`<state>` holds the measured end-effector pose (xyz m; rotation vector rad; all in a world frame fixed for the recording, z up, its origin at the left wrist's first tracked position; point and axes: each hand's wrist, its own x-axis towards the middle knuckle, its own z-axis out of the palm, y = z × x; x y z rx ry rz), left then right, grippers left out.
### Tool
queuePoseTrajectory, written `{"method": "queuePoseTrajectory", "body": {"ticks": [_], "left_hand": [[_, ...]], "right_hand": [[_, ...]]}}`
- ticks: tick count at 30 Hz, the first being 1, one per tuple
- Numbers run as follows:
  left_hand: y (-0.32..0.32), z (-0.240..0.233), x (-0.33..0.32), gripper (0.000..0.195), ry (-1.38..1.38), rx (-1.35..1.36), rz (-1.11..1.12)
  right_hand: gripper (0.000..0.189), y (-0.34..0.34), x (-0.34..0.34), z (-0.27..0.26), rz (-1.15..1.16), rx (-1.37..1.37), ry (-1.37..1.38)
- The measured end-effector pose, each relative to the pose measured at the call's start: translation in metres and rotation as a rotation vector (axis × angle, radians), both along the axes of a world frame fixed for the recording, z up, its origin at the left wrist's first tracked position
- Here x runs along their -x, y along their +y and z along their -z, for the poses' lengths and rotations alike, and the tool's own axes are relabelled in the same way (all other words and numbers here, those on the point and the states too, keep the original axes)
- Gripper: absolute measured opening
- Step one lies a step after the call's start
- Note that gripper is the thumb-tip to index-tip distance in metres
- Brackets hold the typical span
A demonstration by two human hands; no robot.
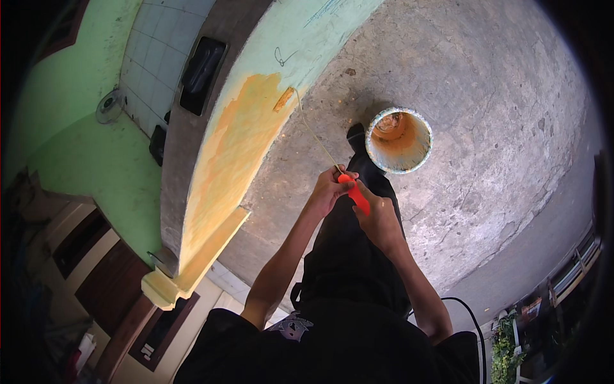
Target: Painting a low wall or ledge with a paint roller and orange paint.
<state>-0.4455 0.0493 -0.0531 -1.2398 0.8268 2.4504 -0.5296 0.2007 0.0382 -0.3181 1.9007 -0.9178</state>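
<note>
Both hands hold a small paint roller by its red plastic handle [359, 198]. My left hand [332, 186] pinches the front end of the handle, where the thin wire frame [314, 134] begins. Further back, my right hand [382, 218] is wrapped around the grip. At the wire's far end, the orange-stained roller sleeve [284, 100] is at the low wall [235, 158], over its yellow-orange painted part; whether it touches cannot be told. Above that part the wall is pale green. A paint-crusted bucket [399, 140] with orange paint inside stands on the floor beside my foot.
Rough concrete floor [479, 144] spreads out to the right. On the wall's dark ledge [184, 144] lies a black case [203, 72]. A yellow moulded pillar edge [211, 254] juts out at the wall's near end. A black cable [472, 317] hangs by my right side.
</note>
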Motion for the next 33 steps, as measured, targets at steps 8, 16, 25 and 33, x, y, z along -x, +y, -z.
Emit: {"method": "queuePoseTrajectory", "body": {"ticks": [8,16,25,33], "left_hand": [[0.045,-0.109,-0.012,0.050,0.042,0.003,0.029],[0.019,0.050,-0.029,0.045,-0.019,0.019,-0.057],[0.044,0.077,-0.034,0.047,-0.036,0.035,-0.031],[0.041,0.067,-0.035,0.051,-0.023,-0.001,-0.066]], "right_hand": [[0.064,0.054,0.002,-0.099,-0.065,-0.003,-0.067],[0.060,0.020,-0.026,0.063,-0.041,0.010,-0.006],[0.056,0.059,-0.041,0.103,-0.042,0.077,0.024],[0.060,0.055,-0.039,0.095,-0.073,0.071,0.014]]}}
